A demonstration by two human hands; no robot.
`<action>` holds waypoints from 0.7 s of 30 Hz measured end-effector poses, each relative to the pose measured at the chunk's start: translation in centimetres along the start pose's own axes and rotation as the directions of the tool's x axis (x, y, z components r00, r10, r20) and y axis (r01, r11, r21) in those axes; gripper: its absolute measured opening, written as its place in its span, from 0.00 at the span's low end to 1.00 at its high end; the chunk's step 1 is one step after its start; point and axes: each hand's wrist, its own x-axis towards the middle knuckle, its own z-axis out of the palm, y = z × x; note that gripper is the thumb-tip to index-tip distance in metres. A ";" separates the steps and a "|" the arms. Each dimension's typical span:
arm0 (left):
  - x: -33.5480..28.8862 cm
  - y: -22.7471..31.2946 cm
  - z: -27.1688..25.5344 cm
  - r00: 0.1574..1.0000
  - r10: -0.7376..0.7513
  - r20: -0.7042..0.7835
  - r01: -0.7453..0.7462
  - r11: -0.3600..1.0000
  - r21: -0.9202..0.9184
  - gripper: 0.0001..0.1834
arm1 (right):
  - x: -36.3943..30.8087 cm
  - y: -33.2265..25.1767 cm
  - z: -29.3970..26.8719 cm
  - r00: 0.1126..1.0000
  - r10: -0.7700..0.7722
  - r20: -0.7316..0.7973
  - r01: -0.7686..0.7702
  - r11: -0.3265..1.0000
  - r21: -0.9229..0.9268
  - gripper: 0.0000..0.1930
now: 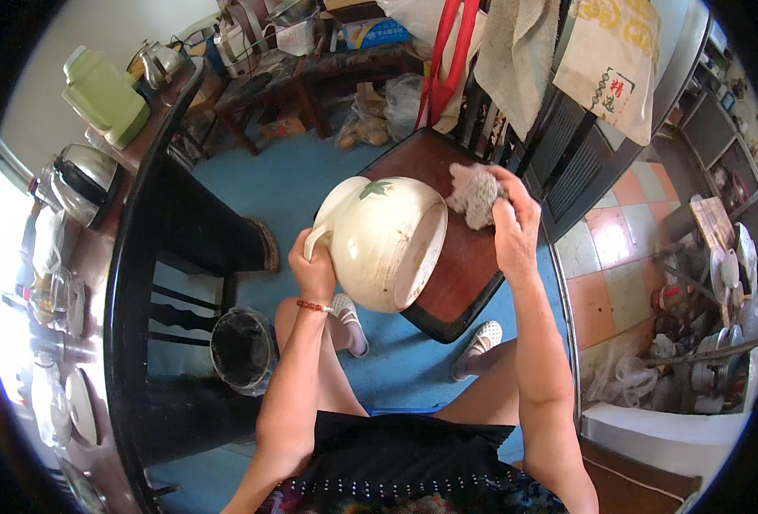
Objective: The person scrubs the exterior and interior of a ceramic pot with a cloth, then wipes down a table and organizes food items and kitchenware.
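Observation:
My left hand (312,267) is closed round the small side handle of a cream ceramic pot (370,240) with a green leaf decoration. The pot is tipped on its side, its stained round base turned toward my right and its rim away to the left. It is over the brown seat of a dark wooden chair (460,278); whether it rests on the seat I cannot tell. In my right hand (516,218) is a crumpled grey cleaning rag (475,196), pinched between thumb and fingers, just right of the pot and apart from it.
Cloths (516,64) and a printed bag (610,60) hang over the chair's back. Along the left runs a dark table (135,206) bearing a kettle (86,182) and a green jug (101,94). A lined waste bin (240,351) stands by my left leg. Cluttered shelves (713,343) fill the right.

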 end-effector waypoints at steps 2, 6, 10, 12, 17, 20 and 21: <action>-0.1 0.2 0.4 1.000 0.007 -0.005 -0.008 0.999 -0.040 0.13 | 1.5 -2.4 1.4 0.981 -0.190 0.035 0.190 0.982 0.005 0.10; -0.4 0.8 0.8 0.999 0.006 0.035 -0.003 0.997 -0.072 0.11 | 1.6 -3.7 5.7 0.924 -0.208 0.322 0.224 0.974 -0.015 0.08; -0.8 0.8 0.8 0.999 -0.025 0.027 0.026 0.998 -0.062 0.10 | -0.5 -3.4 7.4 0.862 -0.399 0.312 0.437 0.897 -0.059 0.09; -0.8 0.6 0.9 0.998 0.057 -0.040 -0.055 0.998 0.042 0.10 | -3.3 -4.1 8.5 0.761 -0.512 0.399 0.589 0.802 -0.095 0.12; -0.5 2.0 2.1 0.995 0.095 0.009 -0.095 0.995 0.012 0.09 | -12.2 -2.1 8.0 0.659 -0.562 0.499 0.743 0.590 -0.317 0.07; -0.5 2.4 2.1 0.990 0.141 0.024 -0.142 0.988 0.066 0.08 | -11.3 -1.5 6.7 0.531 -0.631 0.566 0.838 0.491 -0.239 0.06; -0.5 2.4 2.2 0.989 0.145 0.035 -0.147 0.987 0.061 0.08 | -10.1 -1.5 6.6 0.514 -0.645 0.565 0.844 0.497 -0.201 0.06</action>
